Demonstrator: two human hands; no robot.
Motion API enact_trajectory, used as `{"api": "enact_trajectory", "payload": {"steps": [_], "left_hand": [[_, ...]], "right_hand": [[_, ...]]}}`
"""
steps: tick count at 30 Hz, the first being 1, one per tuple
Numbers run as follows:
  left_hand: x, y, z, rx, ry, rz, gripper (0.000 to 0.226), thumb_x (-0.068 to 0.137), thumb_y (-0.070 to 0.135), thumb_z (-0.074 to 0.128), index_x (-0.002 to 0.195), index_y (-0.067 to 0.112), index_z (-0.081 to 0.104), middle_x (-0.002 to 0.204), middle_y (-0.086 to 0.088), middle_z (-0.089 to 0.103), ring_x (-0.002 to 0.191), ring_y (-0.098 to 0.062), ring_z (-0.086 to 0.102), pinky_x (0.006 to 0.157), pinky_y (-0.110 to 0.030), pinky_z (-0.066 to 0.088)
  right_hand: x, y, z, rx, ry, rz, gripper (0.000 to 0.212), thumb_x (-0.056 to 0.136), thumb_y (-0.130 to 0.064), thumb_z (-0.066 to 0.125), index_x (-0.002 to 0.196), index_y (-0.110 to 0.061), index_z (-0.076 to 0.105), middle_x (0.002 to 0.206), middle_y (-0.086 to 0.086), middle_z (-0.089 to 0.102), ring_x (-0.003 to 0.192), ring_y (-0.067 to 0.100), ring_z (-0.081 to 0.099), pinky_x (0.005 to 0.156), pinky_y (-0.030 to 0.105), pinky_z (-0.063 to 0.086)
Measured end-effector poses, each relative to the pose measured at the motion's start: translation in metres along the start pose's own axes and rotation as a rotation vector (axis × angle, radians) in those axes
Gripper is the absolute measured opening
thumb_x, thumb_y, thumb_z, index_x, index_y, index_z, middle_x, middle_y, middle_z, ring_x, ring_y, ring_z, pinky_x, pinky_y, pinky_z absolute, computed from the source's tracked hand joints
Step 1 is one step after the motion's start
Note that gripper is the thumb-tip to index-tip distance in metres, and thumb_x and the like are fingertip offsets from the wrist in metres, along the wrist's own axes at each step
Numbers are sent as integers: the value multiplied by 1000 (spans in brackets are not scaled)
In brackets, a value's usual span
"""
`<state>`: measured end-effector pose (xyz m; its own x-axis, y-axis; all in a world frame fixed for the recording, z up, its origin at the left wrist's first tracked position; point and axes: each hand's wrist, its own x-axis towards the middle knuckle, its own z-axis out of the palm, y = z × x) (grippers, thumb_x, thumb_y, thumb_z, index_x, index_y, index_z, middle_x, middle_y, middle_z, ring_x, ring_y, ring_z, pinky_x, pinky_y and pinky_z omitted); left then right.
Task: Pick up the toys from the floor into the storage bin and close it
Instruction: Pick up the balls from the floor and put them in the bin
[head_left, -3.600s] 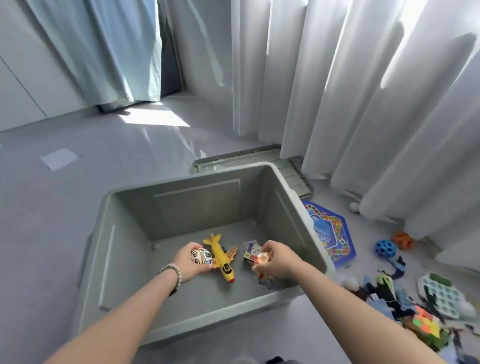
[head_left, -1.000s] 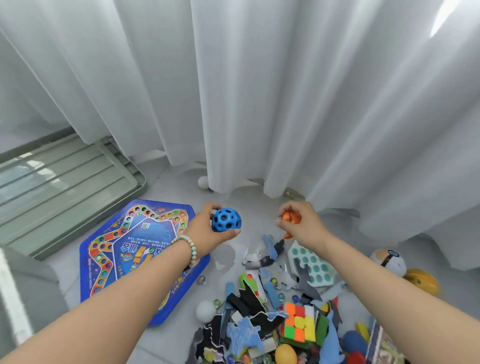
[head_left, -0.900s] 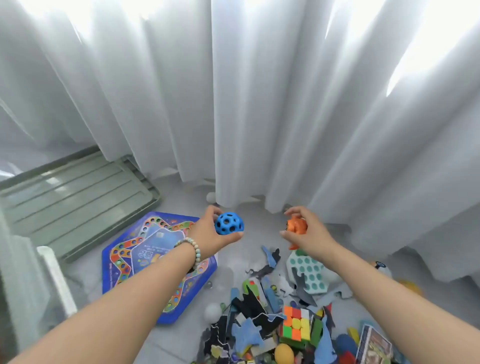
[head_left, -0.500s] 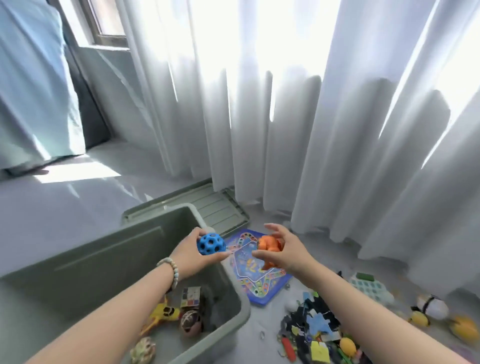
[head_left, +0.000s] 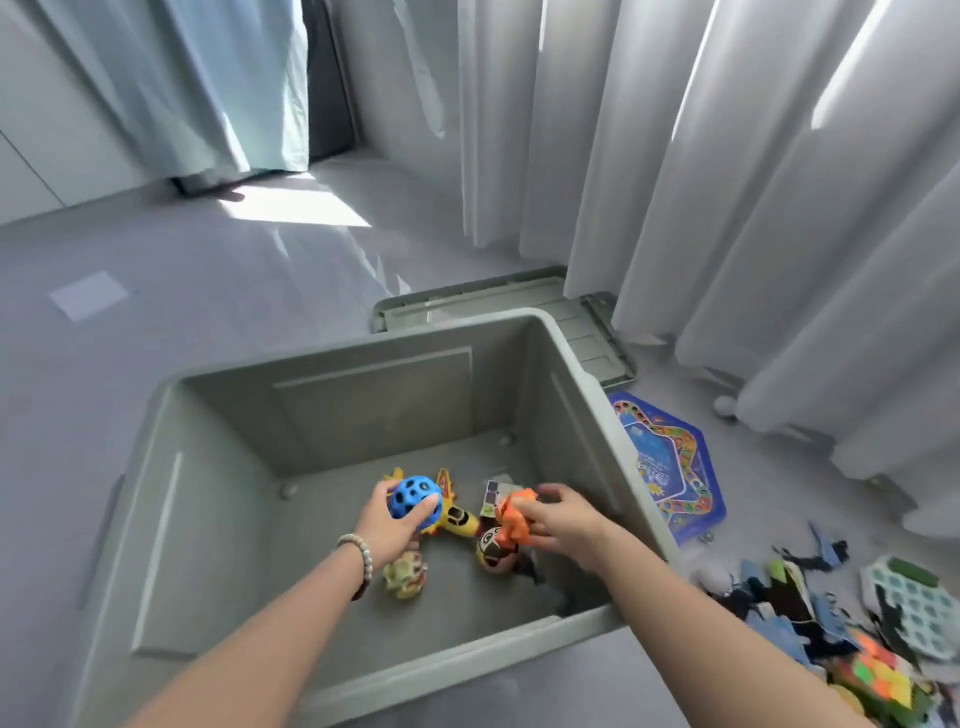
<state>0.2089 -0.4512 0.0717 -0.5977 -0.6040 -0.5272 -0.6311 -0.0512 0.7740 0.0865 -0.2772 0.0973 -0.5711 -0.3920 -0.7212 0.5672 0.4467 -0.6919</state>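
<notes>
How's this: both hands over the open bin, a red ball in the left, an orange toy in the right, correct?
Not quite: the head view shows the ball in the left hand is blue, not red. Both hands are over the open bin, and the right hand holds an orange toy.

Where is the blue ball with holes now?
Head view, left of centre: the blue ball sits gripped in the left hand inside the storage bin, just above the yellow toy plane.
</notes>
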Motion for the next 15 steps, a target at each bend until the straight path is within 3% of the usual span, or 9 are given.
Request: {"api": "enact_trajectory", "payload": {"steps": [2, 4, 6, 9, 12, 15], "left_hand": [[10, -4, 3, -65, 5, -37, 54, 89, 24, 60, 136, 9, 36, 127, -9, 51, 72, -10, 60, 53, -18, 52], [16, -4, 6, -105, 18, -63, 53, 94, 24, 52, 140, 8, 32, 137, -10, 46, 79, -22, 63, 62, -26, 55], [15, 3, 9, 17, 53, -53, 52, 94, 29, 50, 140, 9, 35, 141, -9, 44, 103, -31, 60, 84, -39, 54], [3, 23, 13, 163, 57, 29, 49, 94, 29, 52, 136, 6, 41, 141, -11, 46, 125, -28, 48, 105, -34, 38], [-14, 59, 20, 276, 4, 180, 48, 94, 27, 52, 136, 8, 41, 139, -7, 47, 128, -21, 45, 105, -27, 32], [-35, 104, 34, 403, -38, 354, 47, 94, 32, 50, 136, 13, 41, 138, -4, 48, 124, -21, 48, 106, -33, 37]], "right_hand": [[6, -7, -2, 75, 13, -38, 56, 93, -6, 53, 142, -5, 26, 127, 19, 50, 94, 22, 55, 73, 28, 55], [6, -7, -5, -15, 55, -67, 50, 95, -5, 50, 141, -4, 30, 133, 18, 49, 99, 22, 52, 92, 38, 48], [-2, -8, -11, -143, 65, -75, 49, 94, -11, 52, 139, -6, 35, 136, 17, 47, 112, 25, 53, 94, 38, 46], [-19, -15, -23, -272, 44, -136, 50, 94, -17, 54, 139, -9, 37, 140, 12, 44, 124, 24, 49, 93, 32, 45], [-46, -36, -39, -314, -63, -182, 50, 94, -23, 54, 140, -14, 36, 143, 7, 41, 126, 21, 46, 96, 31, 46], [-76, -59, -66, -348, -143, -237, 48, 94, -24, 54, 139, -17, 39, 139, 3, 45, 124, 19, 48, 97, 31, 47]]}}
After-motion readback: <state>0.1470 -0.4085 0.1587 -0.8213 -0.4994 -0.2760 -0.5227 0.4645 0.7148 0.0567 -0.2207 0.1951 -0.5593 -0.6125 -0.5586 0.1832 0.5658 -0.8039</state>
